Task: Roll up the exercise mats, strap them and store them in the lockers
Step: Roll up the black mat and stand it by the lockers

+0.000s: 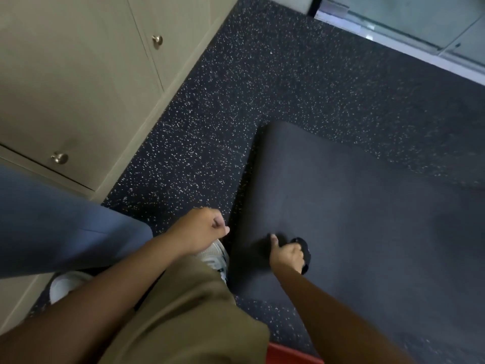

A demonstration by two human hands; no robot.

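right hand point(287, 254): curling round a black strap point(304, 254), thumb sticking out to the left; strap looping out past the knuckles on the right side and down below the fist
left hand point(202, 229): fingers curling into a fist, nothing showing inside it; hanging left of the gripping hand, apart from it, just off the mat's left edge
mat point(354, 219): dark grey, lying flat and unrolled on the floor directly under the gripping hand, spreading right and away from it; one rounded corner sitting far-left of the grip
strap contact: cannot tell if strap is touching the mat or hanging just above it
leg point(189, 311): khaki trouser running near-left of the grip, under the left forearm
shoe point(215, 256): white, peeking out left of the grip, beside the mat's left edge
second shoe point(68, 283): white, further left and nearer than the grip
blue mat point(65, 227): blue slab lying far left of the grip, against the lockers; blurring, cannot tell if rolled
red edge point(291, 354): red patch showing below the grip at frame bottom; cannot tell what it is
floor point(236, 101): black rubber with white flecks, extending beyond the grip
lockers point(78, 88): beige doors standing far-left of the grip, all staying flush in their frames
knobs: one metal knob point(59, 158) nearer, another point(157, 41) further up
glass panel point(420, 19): sitting far-right beyond the mat
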